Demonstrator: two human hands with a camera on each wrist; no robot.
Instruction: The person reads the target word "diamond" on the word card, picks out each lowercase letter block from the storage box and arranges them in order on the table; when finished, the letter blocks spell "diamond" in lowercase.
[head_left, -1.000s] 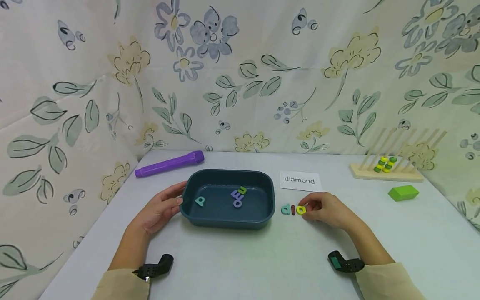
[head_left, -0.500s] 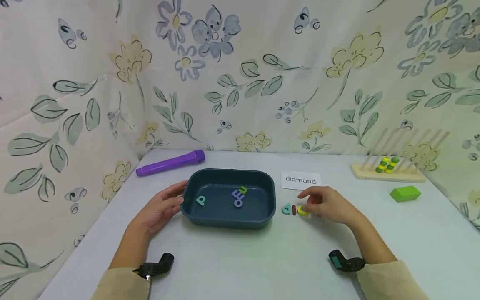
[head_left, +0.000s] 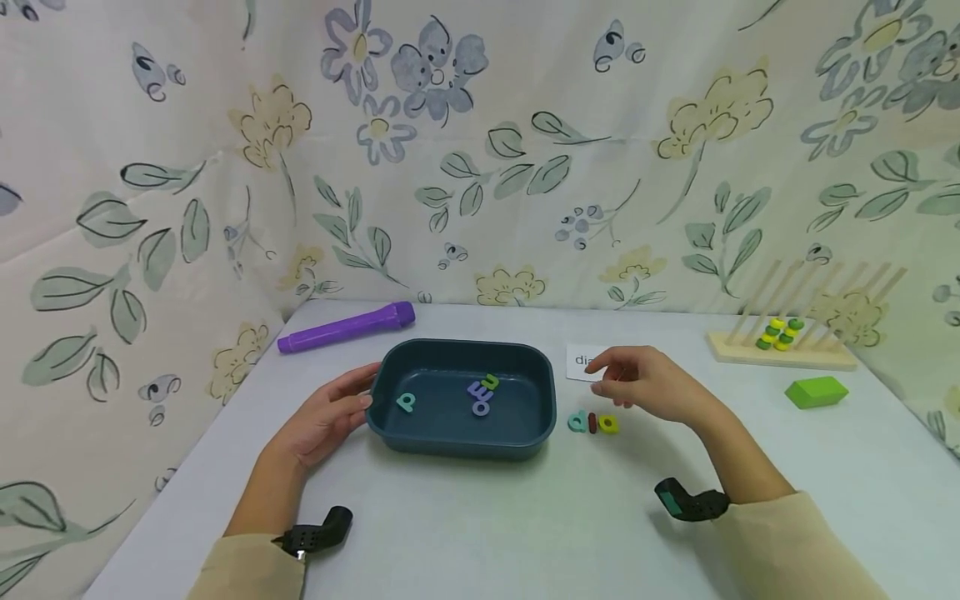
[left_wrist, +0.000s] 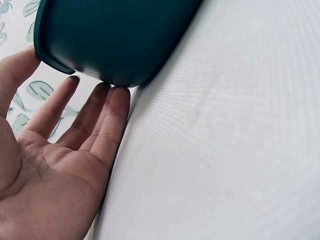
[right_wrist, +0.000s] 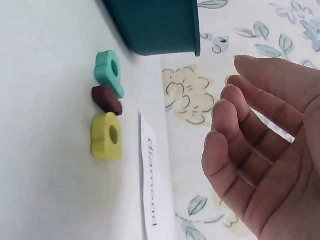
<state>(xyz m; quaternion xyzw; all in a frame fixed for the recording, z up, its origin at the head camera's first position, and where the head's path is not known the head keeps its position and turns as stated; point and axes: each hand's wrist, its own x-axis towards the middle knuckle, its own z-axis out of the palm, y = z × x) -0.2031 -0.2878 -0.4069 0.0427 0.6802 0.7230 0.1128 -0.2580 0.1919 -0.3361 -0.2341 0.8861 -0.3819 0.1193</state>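
Note:
My left hand rests its thumb and fingertips against the left end of a dark teal tray. The left wrist view shows the fairly straight fingers touching its outer wall and rim. In the tray lie a teal letter, a purple E-shaped letter, a green U-shaped letter and a purple ring-shaped letter. My right hand is raised, fingers loosely bent, holding nothing. Below it a teal d, dark red bar-shaped letter and yellow a-shaped letter stand in a row.
A white card reading "diamond" lies behind the row, partly covered by my right hand in the head view. A purple microphone-shaped stick lies back left. A wooden bead rack and a green block are at right.
My right hand has let go of the yellow letter and lifted away towards the card and tray. The yellow letter stays beside the dark red one. My left hand stays at the tray.

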